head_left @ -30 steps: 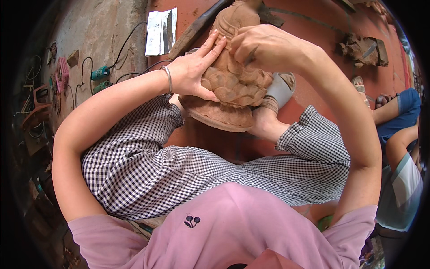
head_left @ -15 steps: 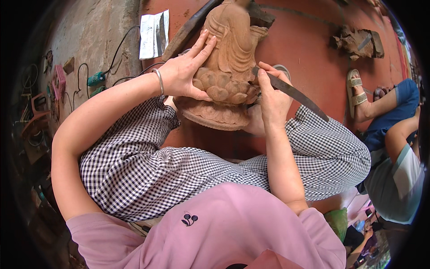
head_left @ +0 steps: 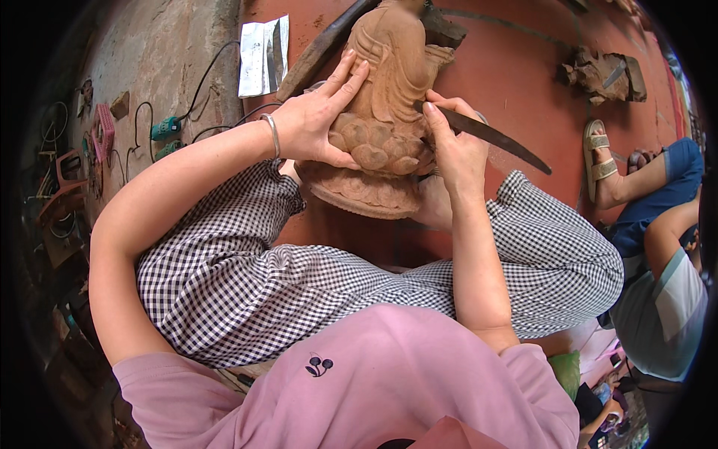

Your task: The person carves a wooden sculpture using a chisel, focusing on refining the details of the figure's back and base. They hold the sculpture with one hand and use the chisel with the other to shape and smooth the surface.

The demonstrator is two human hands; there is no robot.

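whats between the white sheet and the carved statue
In the head view, a long brown bar lies slantwise between the white sheet and the carved statue, with some red floor showing between sheet and bar.

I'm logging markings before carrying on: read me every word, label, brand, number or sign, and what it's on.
No text is legible.
White sheet, upper left: any print too small to read.
Upper teal tool: any label too blurred to read.
Pink shirt: dark cherry motif, no words.
Carved figure: no lettering visible.
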